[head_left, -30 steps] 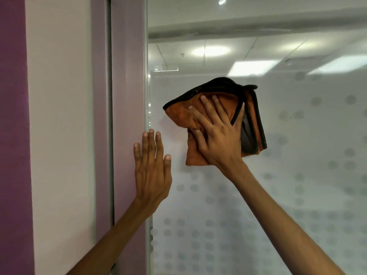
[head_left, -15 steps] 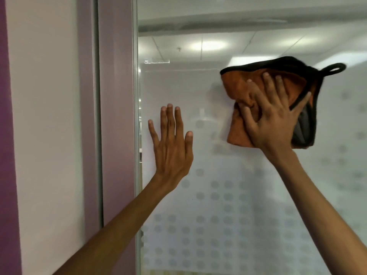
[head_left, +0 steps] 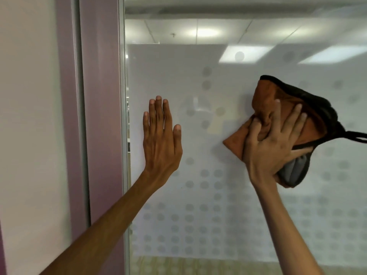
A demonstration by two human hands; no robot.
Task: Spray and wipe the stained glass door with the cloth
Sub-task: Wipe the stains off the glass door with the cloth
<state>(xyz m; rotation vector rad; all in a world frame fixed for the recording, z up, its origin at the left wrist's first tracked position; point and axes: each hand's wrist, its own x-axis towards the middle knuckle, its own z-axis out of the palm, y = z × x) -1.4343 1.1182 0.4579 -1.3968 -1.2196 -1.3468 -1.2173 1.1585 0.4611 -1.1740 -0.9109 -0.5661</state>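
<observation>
Orange microfibre, edged in black, is what I see pressed against the glass door [head_left: 198, 135]: the cloth [head_left: 278, 100] is bunched under my right hand [head_left: 272, 143], toward the right side of the pane and about level with the top of the dotted frosting. The right hand's fingers [head_left: 296, 118] are spread and pushing into the folds, with the thumb tucked against a crease, so the cloth is pinned flat to the glass rather than gripped in a fist. A grey inner layer of it hangs out below the heel of that hand, and a thin black loop [head_left: 357, 136] trails off toward the right edge of the view.

My left hand [head_left: 160, 139] lies flat on the glass, well apart from the cloth, fingers straight, close together and pointing up, holding nothing. It sits just right of the metal door edge [head_left: 124, 135], which meets a mauve frame [head_left: 101, 116] and a pale wall [head_left: 29, 116] further left.

Frosted film with rows of grey dots [head_left: 204, 215] covers most of the pane (denser toward the bottom), and ceiling lights [head_left: 204, 32] show in the clear strip above it. Both forearms reach up from the bottom of the view.
</observation>
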